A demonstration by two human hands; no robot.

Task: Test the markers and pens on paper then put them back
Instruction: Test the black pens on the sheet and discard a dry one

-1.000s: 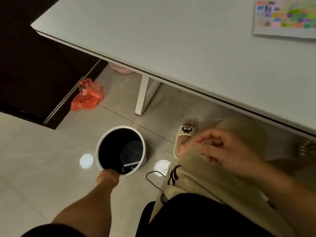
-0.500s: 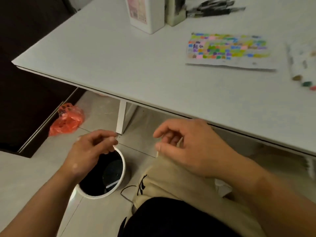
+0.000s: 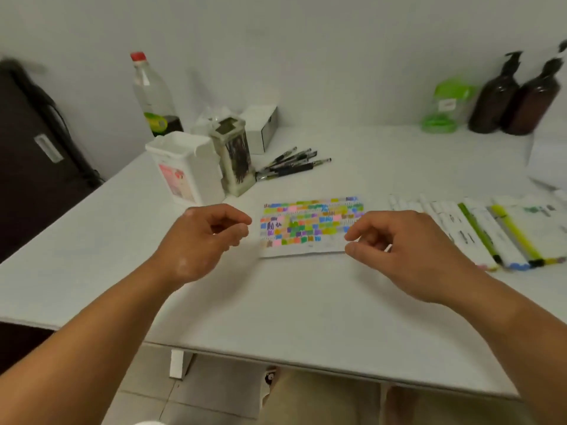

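Left hand (image 3: 208, 240) and right hand (image 3: 399, 250) flanking paper (image 3: 310, 228), loosely curled, holding nothing. Markers (image 3: 478, 231) right of paper: probably light, stiff, slick; grab mid-barrel.

Even dim light, motion blur, warped edges

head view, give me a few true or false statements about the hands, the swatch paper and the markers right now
1. Both hands hold a marker. False: the left hand and right hand are empty, fingers loosely curled.
2. The swatch paper lies flat between the hands. True.
3. The markers lie right of the paper. True.
4. The black pens stand in a cup. False: they lie loose on the white table.
5. Two brown pump bottles stand at the far right. True.
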